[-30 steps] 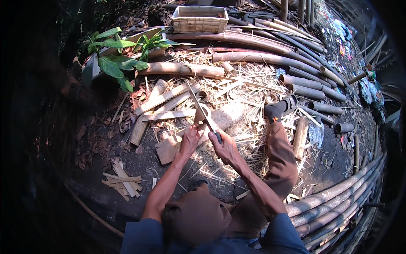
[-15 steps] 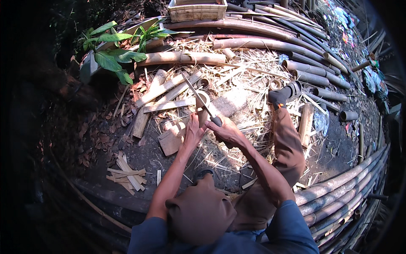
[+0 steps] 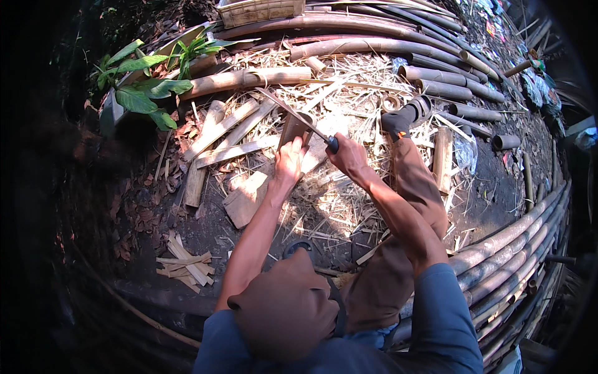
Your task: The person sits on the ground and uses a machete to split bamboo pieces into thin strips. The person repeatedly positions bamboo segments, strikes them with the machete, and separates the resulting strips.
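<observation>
My left hand [image 3: 289, 162] is closed around the lower part of a short bamboo section [image 3: 291, 129], which stands up from the litter in front of me. My right hand [image 3: 350, 157] grips the dark handle of a long-bladed knife [image 3: 304, 119]. Its blade slants up and left across the top of the bamboo section; whether the edge touches the bamboo I cannot tell. Just left of my left wrist lies a wooden block [image 3: 244, 201]. Several split bamboo pieces [image 3: 232, 129] lie beyond it.
Pale shavings [image 3: 330, 212] cover the ground around my outstretched foot [image 3: 398, 121]. Bamboo poles [image 3: 355, 47] lie stacked at the back and more poles [image 3: 498, 249] at the right. A pale crate [image 3: 261, 11] stands at the far edge. A leafy plant [image 3: 143, 93] grows at the left.
My right hand has moved to the right, away from my left hand, with the knife. The bamboo section now shows its side rather than its open end. The whole view has shifted slightly.
</observation>
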A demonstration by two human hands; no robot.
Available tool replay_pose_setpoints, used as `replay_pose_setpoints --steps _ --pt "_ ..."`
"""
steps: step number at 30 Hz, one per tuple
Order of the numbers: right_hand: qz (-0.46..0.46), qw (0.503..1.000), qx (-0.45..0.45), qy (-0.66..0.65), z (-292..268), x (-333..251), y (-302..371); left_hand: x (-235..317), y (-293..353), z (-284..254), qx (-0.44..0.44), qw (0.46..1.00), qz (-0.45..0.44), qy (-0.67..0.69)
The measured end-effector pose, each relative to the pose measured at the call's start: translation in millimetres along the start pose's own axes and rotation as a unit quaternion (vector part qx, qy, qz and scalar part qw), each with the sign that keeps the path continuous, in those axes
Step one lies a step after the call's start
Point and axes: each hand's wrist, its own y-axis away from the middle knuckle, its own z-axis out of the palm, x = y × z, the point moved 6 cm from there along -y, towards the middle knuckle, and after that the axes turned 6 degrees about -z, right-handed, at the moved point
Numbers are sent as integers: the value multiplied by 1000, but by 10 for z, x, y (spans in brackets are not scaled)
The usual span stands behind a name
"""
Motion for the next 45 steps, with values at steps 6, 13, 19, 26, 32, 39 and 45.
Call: replay_pose_setpoints --steps 6,13,19,26,32,39,45 --pt "7 991 -78 -112 -82 -226 7 39 -61 -157 -6 991 2 136" --pt "41 983 -104 -148 540 -163 241 158 15 -483 -46 992 110 40" --pt "-77 971 49 220 318 204 -424 317 -38 -522 17 984 176 -29" --pt "28 993 -81 -75 950 75 422 -287 453 -1066 112 979 -126 111" --pt "93 992 -80 -26 1279 624 856 -131 800 -795 31 989 -140 28" --pt "177 974 -50 -133 701 432 135 -584 828 -895 111 963 -195 149" --pt "179 964 34 -195 743 133 1126 -1271 706 -187 -10 980 -183 78"
